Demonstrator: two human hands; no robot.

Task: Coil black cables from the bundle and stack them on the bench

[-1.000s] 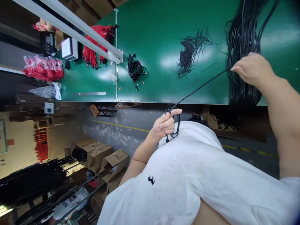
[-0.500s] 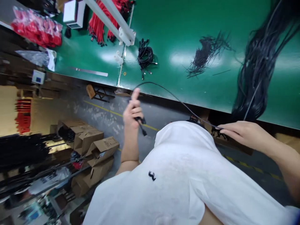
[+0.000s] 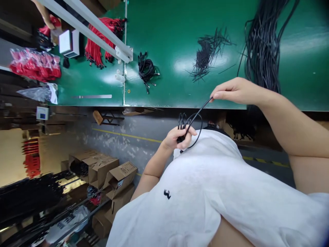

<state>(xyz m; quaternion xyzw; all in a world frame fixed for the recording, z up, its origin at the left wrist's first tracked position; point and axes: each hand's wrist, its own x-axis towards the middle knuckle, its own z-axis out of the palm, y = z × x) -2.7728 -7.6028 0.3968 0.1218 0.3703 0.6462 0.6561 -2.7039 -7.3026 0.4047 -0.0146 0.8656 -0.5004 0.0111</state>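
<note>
A black cable [image 3: 197,115] runs between my two hands in front of the white shirt. My left hand [image 3: 179,138] is closed around several loose loops of it, with one end hanging below the fingers. Higher and to the right, my right hand [image 3: 227,92] pinches the cable between thumb and fingertips near the table edge. On the green table [image 3: 167,20] lies a finished-looking coil of black cable [image 3: 146,70]. Farther right are a heap of short black strips [image 3: 205,55] and a thick bundle of long black cables [image 3: 264,48], partly behind my right forearm.
White metal posts [image 3: 102,31] stand on the table at left, beside red cables [image 3: 95,51]. A steel ruler [image 3: 95,96] lies near the edge. Bagged red items [image 3: 36,67] are at far left, near another person's arm [image 3: 45,13]. Cardboard boxes [image 3: 102,168] stand on the floor.
The cable has gone from one long arc between my hands to several loops in my left hand. Both hands have moved closer together, the right one up and to the left.
</note>
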